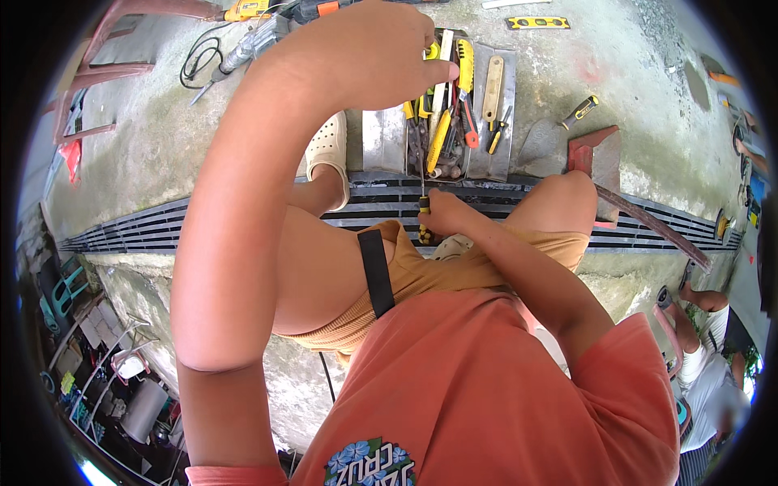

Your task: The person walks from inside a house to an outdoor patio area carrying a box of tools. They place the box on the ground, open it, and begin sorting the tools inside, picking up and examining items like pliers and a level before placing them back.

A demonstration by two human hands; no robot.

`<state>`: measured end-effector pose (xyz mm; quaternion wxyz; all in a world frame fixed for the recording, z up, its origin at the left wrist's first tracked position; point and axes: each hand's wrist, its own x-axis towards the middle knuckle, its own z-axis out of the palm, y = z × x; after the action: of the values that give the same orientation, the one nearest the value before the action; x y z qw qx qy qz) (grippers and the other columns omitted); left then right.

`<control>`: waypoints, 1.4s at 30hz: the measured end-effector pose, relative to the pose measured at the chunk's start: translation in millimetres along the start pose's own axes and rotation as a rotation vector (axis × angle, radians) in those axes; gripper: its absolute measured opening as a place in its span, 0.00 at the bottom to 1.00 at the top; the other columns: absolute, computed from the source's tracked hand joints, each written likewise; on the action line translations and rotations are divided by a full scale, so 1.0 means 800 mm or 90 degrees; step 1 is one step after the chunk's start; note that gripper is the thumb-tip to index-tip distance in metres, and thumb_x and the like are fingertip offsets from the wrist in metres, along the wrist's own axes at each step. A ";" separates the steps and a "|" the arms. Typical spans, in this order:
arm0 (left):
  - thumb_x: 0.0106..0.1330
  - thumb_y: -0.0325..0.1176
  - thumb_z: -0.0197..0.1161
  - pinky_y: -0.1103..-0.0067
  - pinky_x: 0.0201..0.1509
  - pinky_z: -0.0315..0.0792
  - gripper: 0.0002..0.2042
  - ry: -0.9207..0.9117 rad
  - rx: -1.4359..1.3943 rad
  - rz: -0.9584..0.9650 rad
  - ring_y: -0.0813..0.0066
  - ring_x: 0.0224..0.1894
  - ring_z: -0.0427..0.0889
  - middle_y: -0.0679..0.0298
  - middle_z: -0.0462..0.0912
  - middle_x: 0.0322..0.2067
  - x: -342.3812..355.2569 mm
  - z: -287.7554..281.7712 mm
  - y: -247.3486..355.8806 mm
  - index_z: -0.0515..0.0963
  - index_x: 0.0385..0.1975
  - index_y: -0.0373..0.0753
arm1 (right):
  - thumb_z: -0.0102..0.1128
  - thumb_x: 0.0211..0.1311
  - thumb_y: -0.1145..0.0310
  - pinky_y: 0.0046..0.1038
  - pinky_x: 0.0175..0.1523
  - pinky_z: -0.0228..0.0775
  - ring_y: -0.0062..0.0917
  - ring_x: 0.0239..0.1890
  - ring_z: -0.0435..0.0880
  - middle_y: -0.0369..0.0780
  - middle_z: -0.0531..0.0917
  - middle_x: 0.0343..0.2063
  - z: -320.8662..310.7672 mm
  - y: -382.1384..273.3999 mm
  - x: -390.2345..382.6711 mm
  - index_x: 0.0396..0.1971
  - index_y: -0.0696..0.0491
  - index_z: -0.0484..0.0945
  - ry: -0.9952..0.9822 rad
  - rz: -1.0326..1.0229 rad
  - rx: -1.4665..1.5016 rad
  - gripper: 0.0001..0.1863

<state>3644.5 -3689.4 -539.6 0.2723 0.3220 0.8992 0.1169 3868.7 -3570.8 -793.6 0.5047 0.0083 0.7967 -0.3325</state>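
A metal toolbox [519,121] lies opened out before me, full of hand tools. My left hand [381,57] reaches over its far left side. Its fingers curl around the edge of a small yellow thing [432,52], mostly hidden, with the thumb above the tools. My right hand [450,214] is closed around a screwdriver [425,207] with a yellow and black handle, its shaft pointing at the box's near edge. Inside are yellow utility knives [464,66], a red and grey cutter [469,121] and pliers. A wooden-handled tool [493,87] and small yellow-black pliers [498,134] lie on the right flap.
A drain grate [267,220] crosses the concrete beneath my legs. Right of the box lie a trowel [551,138] and a red-headed tool with a long handle [648,219]. A spirit level [538,23] and a corded power tool [247,49] lie farther off. A person [713,373] sits at right.
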 end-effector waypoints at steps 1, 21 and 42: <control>0.70 0.56 0.59 0.64 0.52 0.78 0.29 -0.002 0.052 0.006 0.50 0.45 0.86 0.48 0.87 0.42 0.036 0.033 -0.019 0.82 0.50 0.31 | 0.62 0.63 0.57 0.42 0.52 0.79 0.49 0.46 0.87 0.62 0.85 0.39 0.000 0.000 -0.001 0.51 0.73 0.69 -0.010 0.000 0.018 0.32; 0.73 0.65 0.44 0.63 0.54 0.79 0.41 -0.120 -0.146 -0.170 0.49 0.39 0.89 0.36 0.84 0.42 0.218 0.326 -0.176 0.75 0.48 0.20 | 0.57 0.65 0.61 0.41 0.49 0.80 0.45 0.42 0.88 0.57 0.83 0.34 -0.046 0.012 0.008 0.34 0.72 0.81 0.059 0.047 0.109 0.23; 0.72 0.68 0.42 0.60 0.61 0.72 0.43 -0.076 -0.227 -0.268 0.44 0.52 0.81 0.34 0.80 0.50 0.197 0.332 -0.160 0.72 0.57 0.22 | 0.63 0.62 0.69 0.39 0.43 0.84 0.46 0.38 0.90 0.55 0.86 0.32 -0.026 0.021 0.133 0.40 0.70 0.73 0.404 0.088 0.044 0.18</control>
<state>3627.2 -3677.0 -873.3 0.3955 0.0814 0.8939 0.1945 3805.6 -3580.4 -883.0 0.2520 0.1825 0.9001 -0.3050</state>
